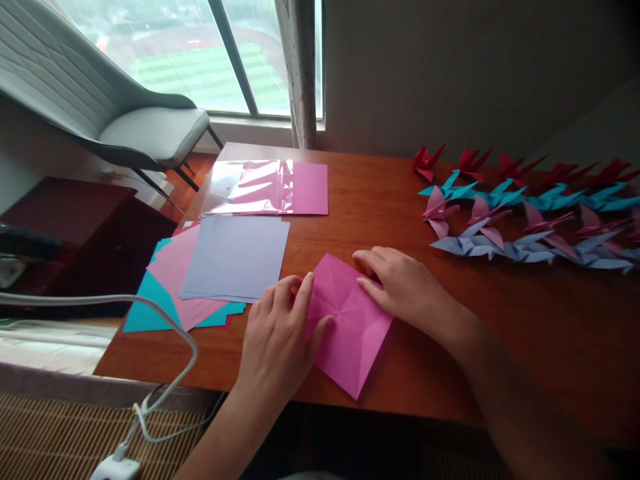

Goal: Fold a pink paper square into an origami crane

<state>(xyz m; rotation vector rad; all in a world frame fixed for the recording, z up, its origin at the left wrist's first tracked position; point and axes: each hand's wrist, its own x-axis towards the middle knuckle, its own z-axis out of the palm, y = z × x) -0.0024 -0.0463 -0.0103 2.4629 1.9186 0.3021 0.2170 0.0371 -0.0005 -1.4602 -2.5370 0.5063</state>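
A creased pink square of paper lies on the wooden table, turned like a diamond. My left hand rests on its left corner, fingers curled over the edge and thumb on the sheet. My right hand presses the paper's upper right edge with its fingers stretched flat. A loose stack of coloured sheets, lavender on top with pink and teal beneath, sits just left of my left hand.
Rows of folded paper cranes in red, teal, pink and lavender line the table's right side. A clear plastic packet with pink paper lies at the back. A grey chair and dark side table stand left; a white cable crosses the front left.
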